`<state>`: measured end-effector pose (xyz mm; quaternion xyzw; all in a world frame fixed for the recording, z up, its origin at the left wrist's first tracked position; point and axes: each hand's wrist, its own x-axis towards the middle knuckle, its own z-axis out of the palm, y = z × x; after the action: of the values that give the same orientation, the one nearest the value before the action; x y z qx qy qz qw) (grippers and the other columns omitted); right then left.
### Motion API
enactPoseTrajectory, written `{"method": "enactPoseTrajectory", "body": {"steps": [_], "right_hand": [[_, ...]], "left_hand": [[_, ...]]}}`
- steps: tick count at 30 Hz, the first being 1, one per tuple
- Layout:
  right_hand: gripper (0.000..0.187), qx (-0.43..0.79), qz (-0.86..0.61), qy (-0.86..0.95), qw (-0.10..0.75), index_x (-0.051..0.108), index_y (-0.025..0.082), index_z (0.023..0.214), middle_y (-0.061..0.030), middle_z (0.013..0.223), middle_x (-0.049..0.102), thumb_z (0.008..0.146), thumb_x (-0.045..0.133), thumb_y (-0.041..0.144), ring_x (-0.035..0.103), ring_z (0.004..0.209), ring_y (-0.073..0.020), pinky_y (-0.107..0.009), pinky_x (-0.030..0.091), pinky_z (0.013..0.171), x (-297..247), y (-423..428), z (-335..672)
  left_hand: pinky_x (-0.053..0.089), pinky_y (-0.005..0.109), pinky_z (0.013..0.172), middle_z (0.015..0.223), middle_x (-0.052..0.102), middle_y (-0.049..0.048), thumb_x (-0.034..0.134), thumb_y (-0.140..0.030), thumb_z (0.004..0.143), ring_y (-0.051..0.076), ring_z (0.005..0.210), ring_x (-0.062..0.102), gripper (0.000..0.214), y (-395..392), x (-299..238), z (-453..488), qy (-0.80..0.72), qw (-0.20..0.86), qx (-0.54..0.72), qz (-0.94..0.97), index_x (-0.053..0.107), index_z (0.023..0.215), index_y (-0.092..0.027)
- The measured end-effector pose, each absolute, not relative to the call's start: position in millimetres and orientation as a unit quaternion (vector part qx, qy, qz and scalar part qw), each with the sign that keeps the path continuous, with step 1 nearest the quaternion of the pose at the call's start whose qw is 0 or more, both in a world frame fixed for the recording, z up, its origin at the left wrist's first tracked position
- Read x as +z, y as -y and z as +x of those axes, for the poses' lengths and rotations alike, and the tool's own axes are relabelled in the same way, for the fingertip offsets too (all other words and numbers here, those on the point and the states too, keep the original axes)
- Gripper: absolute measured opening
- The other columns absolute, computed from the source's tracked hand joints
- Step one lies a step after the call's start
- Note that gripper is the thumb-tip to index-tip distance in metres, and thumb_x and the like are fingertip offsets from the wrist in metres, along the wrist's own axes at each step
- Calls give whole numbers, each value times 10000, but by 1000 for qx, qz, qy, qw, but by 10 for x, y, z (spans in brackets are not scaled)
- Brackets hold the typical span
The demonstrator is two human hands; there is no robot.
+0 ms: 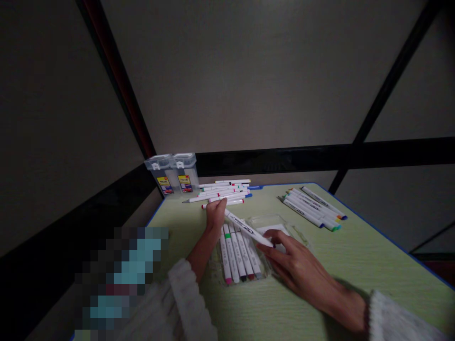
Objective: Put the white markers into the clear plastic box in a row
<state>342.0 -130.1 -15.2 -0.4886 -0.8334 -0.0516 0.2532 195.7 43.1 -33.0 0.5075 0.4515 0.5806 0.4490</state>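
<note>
My left hand (215, 214) is closed on one end of a white marker (249, 229) held slanting above a clear plastic tray (275, 220). My right hand (291, 261) pinches the marker's other end with thumb and fingers over the tray's right part. Several white markers (239, 255) with coloured caps lie side by side in the tray's left part, below the held one.
A loose pile of markers (223, 192) lies at the far edge of the green table (355, 255). Another row of markers (314, 207) lies at the right. Two clear lidded boxes (173, 173) stand at the far left corner. A blurred patch covers the lower left.
</note>
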Motion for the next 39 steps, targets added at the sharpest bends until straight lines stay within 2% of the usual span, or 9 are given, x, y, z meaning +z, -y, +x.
{"method": "enactPoseTrajectory", "body": {"steps": [11, 18, 23, 28, 32, 39], "right_hand": [[439, -48, -459, 847, 264, 457, 136, 1185, -166, 1169, 425, 780, 322, 33, 522, 970, -218, -340, 512, 729, -170, 1317, 3412], [431, -53, -428, 871, 236, 457, 111, 1193, -171, 1188, 466, 792, 314, 37, 534, 999, -225, -365, 500, 780, -136, 1339, 3394], [349, -85, -402, 882, 231, 514, 104, 1140, -160, 1123, 536, 861, 304, 110, 573, 944, -214, -338, 516, 756, -114, 1357, 3384], [313, -84, -409, 870, 262, 558, 135, 1067, -123, 1073, 573, 908, 297, 200, 607, 857, -168, -281, 527, 720, -99, 1361, 3360], [285, -78, -402, 867, 284, 567, 129, 1030, -110, 1008, 597, 908, 327, 220, 607, 821, -159, -262, 523, 693, -110, 1350, 3349], [331, -102, -391, 871, 279, 605, 123, 936, -92, 858, 613, 918, 304, 259, 590, 718, -155, -265, 508, 609, -122, 1364, 3344]], "left_hand": [[260, 211, 419, 342, 315, -62, 566, -427, 626, 64, 388, 318, 395, -332, -249, 1962, -436, 469, 562, 523, 406, 380, -163], [258, 207, 399, 320, 320, -59, 526, -461, 672, 67, 357, 328, 407, -235, -174, 1984, -429, 470, 530, 560, 465, 404, -160], [250, 189, 373, 324, 316, -69, 489, -489, 693, 55, 331, 319, 407, -229, -192, 1998, -428, 464, 514, 581, 506, 469, -150], [235, 177, 332, 350, 327, -89, 479, -441, 720, 45, 298, 313, 323, -180, -154, 2023, -414, 472, 490, 605, 526, 588, -150], [242, 158, 291, 403, 383, -97, 516, -409, 702, 37, 288, 334, 252, -159, -147, 2056, -389, 502, 475, 609, 479, 666, -163], [264, 128, 270, 411, 429, -103, 542, -427, 672, 34, 290, 369, 299, -161, -180, 2066, -372, 514, 472, 613, 365, 645, -187]]}}
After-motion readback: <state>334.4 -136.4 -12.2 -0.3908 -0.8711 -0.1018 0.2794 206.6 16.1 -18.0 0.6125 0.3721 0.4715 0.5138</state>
